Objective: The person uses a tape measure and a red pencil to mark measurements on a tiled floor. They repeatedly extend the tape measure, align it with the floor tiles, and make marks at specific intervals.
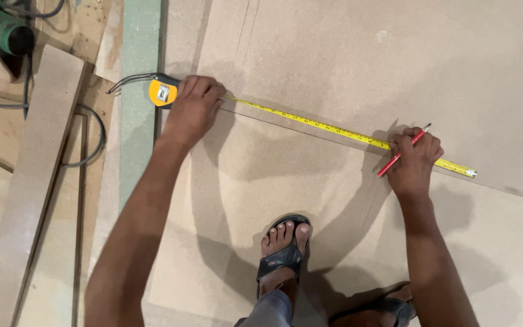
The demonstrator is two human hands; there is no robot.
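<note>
A wide fibreboard sheet (346, 54) on the floor is spanned by the yellow tape blade (310, 121), its orange case (162, 92) pinned under the closed left hand (194, 109). A red pencil (402, 151) is pinched in the right hand's (416, 158) grip, pressing the blade down. Should either press ease, the blade could be skewed and the measure thrown off.

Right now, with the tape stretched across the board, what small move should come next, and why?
Probably tip the red pencil down to mark the board beside the yellow tape. The left hand pins the tape case; the right hand presses the blade flat, pencil tip off the surface.
</note>
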